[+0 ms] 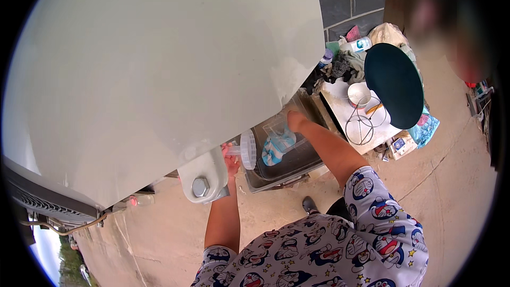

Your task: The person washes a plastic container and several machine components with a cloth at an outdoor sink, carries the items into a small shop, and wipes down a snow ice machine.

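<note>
Left hand (pixel 231 160) grip pinches ribbed clear lid (pixel 248 149); right hand (pixel 295 120) grip clasps transparent box (pixel 279 130).

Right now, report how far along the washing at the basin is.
Done: nothing shows finished. In hand: the left hand holds a clear lid, and the right hand holds a clear container with a blue cloth over the dark basin. Left: cannot tell.

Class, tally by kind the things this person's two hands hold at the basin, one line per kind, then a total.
Clear ribbed disc lid, in the left hand: 1
Clear plastic container, at the right hand: 1
Blue and white cloth: 1
Total: 3
</note>
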A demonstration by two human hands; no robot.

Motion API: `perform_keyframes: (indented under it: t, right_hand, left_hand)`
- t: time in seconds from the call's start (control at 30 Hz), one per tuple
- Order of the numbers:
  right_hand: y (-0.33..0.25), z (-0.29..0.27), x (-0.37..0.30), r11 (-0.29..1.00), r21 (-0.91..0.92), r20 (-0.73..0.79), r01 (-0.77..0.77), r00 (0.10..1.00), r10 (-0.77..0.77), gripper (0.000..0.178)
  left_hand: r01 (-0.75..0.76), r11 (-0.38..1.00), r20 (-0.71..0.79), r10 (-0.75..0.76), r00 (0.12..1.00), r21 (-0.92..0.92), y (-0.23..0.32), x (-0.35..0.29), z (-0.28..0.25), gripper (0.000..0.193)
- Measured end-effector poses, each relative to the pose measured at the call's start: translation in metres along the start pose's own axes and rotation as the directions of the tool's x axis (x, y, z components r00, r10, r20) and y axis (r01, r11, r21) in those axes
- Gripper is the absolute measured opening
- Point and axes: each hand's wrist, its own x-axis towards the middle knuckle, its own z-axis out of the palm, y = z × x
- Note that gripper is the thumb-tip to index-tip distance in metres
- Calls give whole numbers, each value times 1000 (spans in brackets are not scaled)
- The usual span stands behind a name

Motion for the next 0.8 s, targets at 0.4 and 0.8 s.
perform_keyframes:
  t: [0.4,0.8]
  right_hand:
    - [-23,63,82,945,324,-56,-32,997,53,22]
    - [-12,46,75,934,358,-59,-14,998,38,23]
  left_hand:
    - [91,992,128,-102,987,90,-4,-20,8,27]
    - [152,986,235,-165,958,71,-9,-9,56,27]
